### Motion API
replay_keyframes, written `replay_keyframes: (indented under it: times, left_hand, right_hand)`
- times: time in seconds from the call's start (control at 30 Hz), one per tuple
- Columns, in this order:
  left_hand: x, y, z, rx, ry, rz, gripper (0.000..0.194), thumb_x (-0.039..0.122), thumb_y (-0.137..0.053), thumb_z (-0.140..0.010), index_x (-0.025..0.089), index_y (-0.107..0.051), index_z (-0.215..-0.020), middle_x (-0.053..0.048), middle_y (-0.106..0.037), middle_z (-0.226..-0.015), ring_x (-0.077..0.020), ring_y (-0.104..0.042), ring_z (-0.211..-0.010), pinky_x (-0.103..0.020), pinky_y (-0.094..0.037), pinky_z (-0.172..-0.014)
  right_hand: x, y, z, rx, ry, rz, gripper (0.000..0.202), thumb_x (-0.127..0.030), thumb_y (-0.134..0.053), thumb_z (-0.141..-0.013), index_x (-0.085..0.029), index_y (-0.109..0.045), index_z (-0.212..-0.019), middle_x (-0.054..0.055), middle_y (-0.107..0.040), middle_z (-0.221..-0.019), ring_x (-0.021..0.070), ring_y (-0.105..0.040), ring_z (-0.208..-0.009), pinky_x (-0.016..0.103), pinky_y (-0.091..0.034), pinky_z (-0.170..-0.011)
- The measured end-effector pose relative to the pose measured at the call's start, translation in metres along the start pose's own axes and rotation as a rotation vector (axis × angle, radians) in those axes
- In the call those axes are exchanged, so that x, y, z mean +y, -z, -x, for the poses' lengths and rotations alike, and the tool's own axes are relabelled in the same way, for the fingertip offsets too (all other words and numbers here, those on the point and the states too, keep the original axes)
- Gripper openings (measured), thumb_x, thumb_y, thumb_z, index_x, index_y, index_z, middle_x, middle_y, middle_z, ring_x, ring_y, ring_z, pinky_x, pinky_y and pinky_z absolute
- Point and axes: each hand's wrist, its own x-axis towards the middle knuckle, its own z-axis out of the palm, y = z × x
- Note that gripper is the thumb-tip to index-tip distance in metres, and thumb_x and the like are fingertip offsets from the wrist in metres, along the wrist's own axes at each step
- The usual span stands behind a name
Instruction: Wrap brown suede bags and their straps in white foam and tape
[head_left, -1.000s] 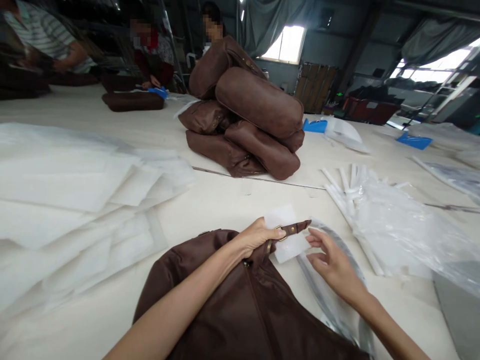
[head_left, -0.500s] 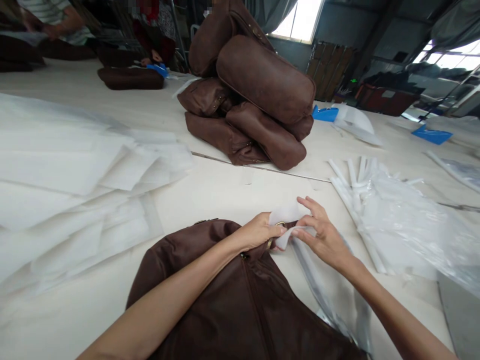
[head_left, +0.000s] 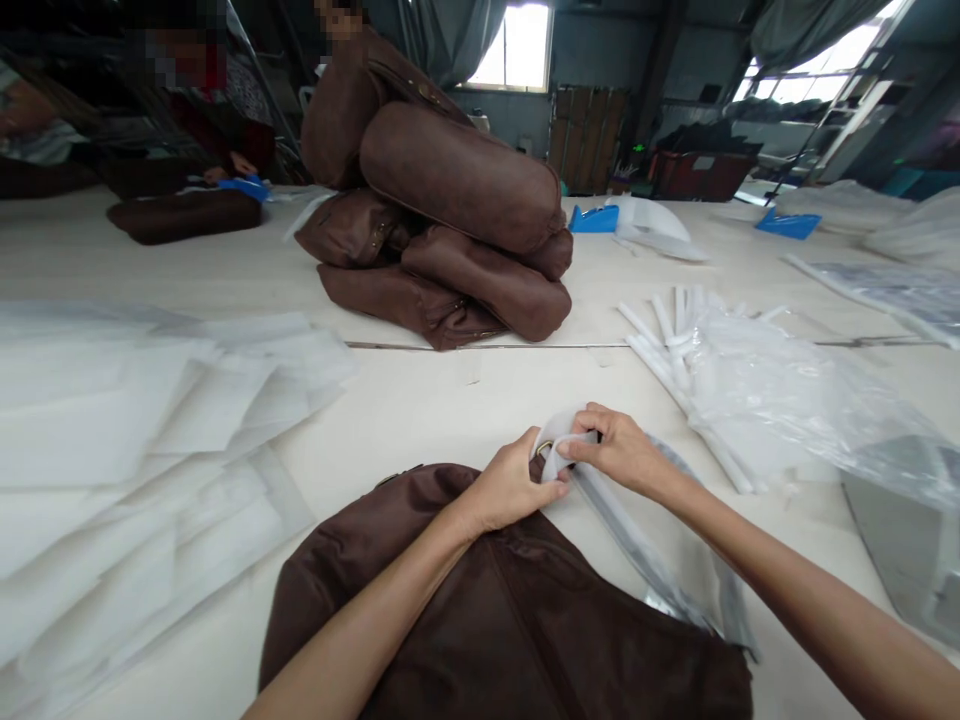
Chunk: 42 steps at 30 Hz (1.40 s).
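A brown bag (head_left: 450, 640) lies toward the near edge of the tabletop (head_left: 427, 400), its lower part running out of view. The left hand (head_left: 510, 485) is closed around the strap end (head_left: 537, 466) of the bag, thumb below and fingers above, just beside a brass ring (head_left: 545, 447). The right hand (head_left: 619, 450) is narrow, pinching a white sheet (head_left: 551, 430) that curls about the strap end between the two hands. A grey-white plastic strip (head_left: 615, 525) runs from below the right hand down to the bag's right side. Toward the tabletop's left edge, thin white sheets (head_left: 210, 420) overlap in a loose spread; toward its right edge lie white tubes (head_left: 675, 380) with clear plastic (head_left: 787, 390) partly over them. Beyond a seam (head_left: 592, 346), nearer the far edge, is a heap of brown bags (head_left: 461, 175), with a blue holder (head_left: 596, 218) just beside it. Toward the far left corner, another person's hand (head_left: 241, 163) is near a blue object (head_left: 247, 187) and a dark bag (head_left: 187, 215)
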Motion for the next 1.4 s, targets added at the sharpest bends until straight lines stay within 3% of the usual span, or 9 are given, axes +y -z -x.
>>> replay_keyframes:
  times: [0.17, 0.23, 0.3, 0.37, 0.5, 0.83, 1.07, 1.2, 1.4]
  left_hand:
    - [0.002, 0.005, 0.003, -0.118, -0.02, 0.233, 0.037, 0.045, -0.056, -0.09, 0.012, -0.057, -0.106, -0.007, -0.068, -0.091, -0.01, -0.054, -0.055, -0.023, -0.04, -0.055]
    - [0.003, 0.008, 0.003, -0.171, -0.023, 0.263, 0.039, 0.046, -0.056, -0.09, 0.011, -0.06, -0.106, -0.009, -0.069, -0.09, -0.0095, -0.053, -0.054, -0.022, -0.037, -0.053]
    - [0.003, 0.009, 0.002, -0.225, -0.025, 0.288, 0.04, 0.046, -0.057, -0.091, 0.01, -0.062, -0.107, -0.01, -0.07, -0.091, -0.0092, -0.053, -0.054, -0.022, -0.037, -0.053]
    - [0.002, 0.01, 0.001, -0.253, -0.012, 0.308, 0.041, 0.047, -0.058, -0.091, 0.011, -0.063, -0.11, -0.01, -0.071, -0.092, -0.0095, -0.055, -0.055, -0.022, -0.039, -0.055]
    - [0.001, 0.01, 0.001, -0.211, 0.032, 0.334, 0.042, 0.047, -0.063, -0.088, 0.011, -0.065, -0.107, -0.009, -0.071, -0.086, -0.0093, -0.055, -0.053, -0.021, -0.041, -0.054]
    - [0.003, 0.005, 0.007, 0.052, 0.068, 0.48, 0.02, 0.03, -0.065, -0.083, 0.014, -0.065, -0.096, 0.002, -0.06, -0.049, -0.0108, -0.055, -0.043, -0.018, -0.036, -0.048]
    - [0.005, 0.013, 0.006, -0.017, 0.15, 0.504, 0.036, 0.042, -0.053, -0.081, 0.011, -0.065, -0.095, -0.003, -0.062, -0.051, -0.014, -0.052, -0.041, -0.023, -0.035, -0.045]
    - [0.009, 0.013, 0.0, 0.066, 0.172, 0.244, 0.037, 0.054, -0.065, -0.078, 0.018, -0.057, -0.084, 0.004, -0.056, -0.044, -0.0115, -0.045, -0.041, -0.021, -0.031, -0.048]
    - [-0.014, 0.011, -0.022, 0.054, 0.335, -0.012, 0.056, 0.071, -0.06, -0.074, 0.031, -0.057, -0.113, 0.009, -0.049, -0.04, -0.0157, -0.043, -0.044, -0.023, -0.03, -0.051]
  right_hand:
    - [0.01, 0.012, -0.001, -0.073, 0.029, -0.198, 0.025, -0.035, -0.076, -0.073, -0.018, -0.058, -0.077, -0.005, -0.049, -0.072, 0.0111, -0.047, -0.067, 0.025, -0.036, -0.063]
    - [0.017, 0.024, -0.004, -0.162, -0.018, -0.356, 0.053, -0.035, -0.083, -0.067, -0.02, -0.057, -0.11, -0.005, -0.053, -0.078, 0.011, -0.05, -0.068, 0.024, -0.039, -0.063]
    - [0.022, 0.036, -0.01, -0.316, -0.104, -0.504, 0.097, -0.034, -0.086, -0.064, -0.022, -0.032, -0.144, -0.003, -0.058, -0.089, 0.0116, -0.055, -0.073, 0.024, -0.044, -0.067]
    - [0.024, 0.044, -0.019, -0.49, -0.192, -0.541, 0.116, -0.032, -0.087, -0.063, -0.022, -0.016, -0.154, -0.001, -0.062, -0.094, 0.0117, -0.058, -0.075, 0.024, -0.046, -0.069]
    - [0.021, 0.04, -0.028, -0.704, -0.181, -0.51, 0.086, -0.034, -0.086, -0.065, -0.016, -0.05, -0.141, 0.002, -0.067, -0.09, 0.0126, -0.058, -0.073, 0.022, -0.048, -0.064]
    - [0.024, 0.03, -0.013, -0.526, -0.051, -0.523, 0.026, -0.034, -0.068, -0.081, -0.02, -0.08, -0.1, 0.002, -0.066, -0.075, 0.013, -0.053, -0.065, 0.025, -0.046, -0.067]
    - [0.025, 0.031, -0.009, -0.485, 0.161, -0.443, 0.027, -0.021, -0.056, -0.086, -0.02, -0.079, -0.1, 0.003, -0.067, -0.085, 0.0152, -0.058, -0.076, 0.027, -0.045, -0.077]
    - [0.024, 0.024, -0.003, -0.396, 0.315, -0.402, 0.03, -0.014, -0.049, -0.086, -0.016, -0.076, -0.099, 0.004, -0.065, -0.089, 0.0157, -0.061, -0.082, 0.026, -0.046, -0.081]
    - [0.034, 0.019, -0.013, -0.293, 0.4, -0.025, 0.04, 0.006, -0.042, -0.077, -0.017, -0.07, -0.095, 0.0, -0.066, -0.104, 0.0122, -0.063, -0.096, 0.02, -0.041, -0.096]
